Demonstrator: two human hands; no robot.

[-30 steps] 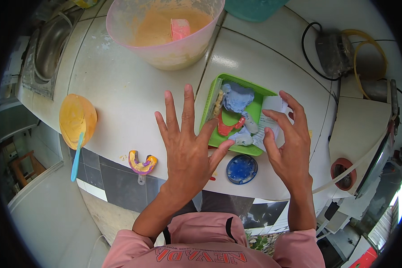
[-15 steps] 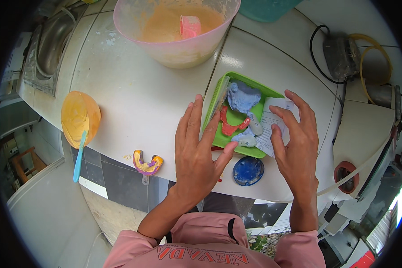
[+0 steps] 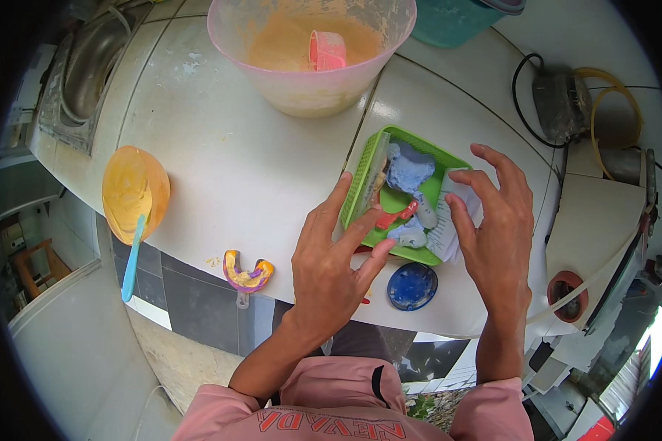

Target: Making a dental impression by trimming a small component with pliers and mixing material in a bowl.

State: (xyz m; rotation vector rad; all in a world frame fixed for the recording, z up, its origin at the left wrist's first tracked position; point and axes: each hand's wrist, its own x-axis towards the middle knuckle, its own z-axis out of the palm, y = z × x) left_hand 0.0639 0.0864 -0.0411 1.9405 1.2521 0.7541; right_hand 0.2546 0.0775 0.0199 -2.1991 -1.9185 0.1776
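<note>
My left hand (image 3: 331,268) is open at the near left edge of a green plastic basket (image 3: 358,176), its fingertips over or against the rim; contact is unclear. My right hand (image 3: 500,242) is open, fingers curved apart, over the basket's right side beside a printed paper (image 3: 445,231). Inside the basket lie lumpy pale blue pieces (image 3: 410,167), a red curved piece (image 3: 393,216), greyish pieces and a clear bag, partly hidden. A purple U-shaped dental tray with yellow material (image 3: 248,279) lies left of my hands. A round blue lid (image 3: 412,287) sits below the basket.
A pink-rimmed bowl (image 3: 301,88) with a pink cup stands behind, a teal bucket (image 3: 449,26) beside it. An orange bowl with a blue spatula (image 3: 129,184) is left, near a steel sink (image 3: 81,81). A device with hoses (image 3: 559,103) and a beige machine (image 3: 596,220) stand right.
The view has shifted slightly. My left hand has moved right and lower against the basket's near left side, its fingers less spread. My right hand has shifted a little right.
</note>
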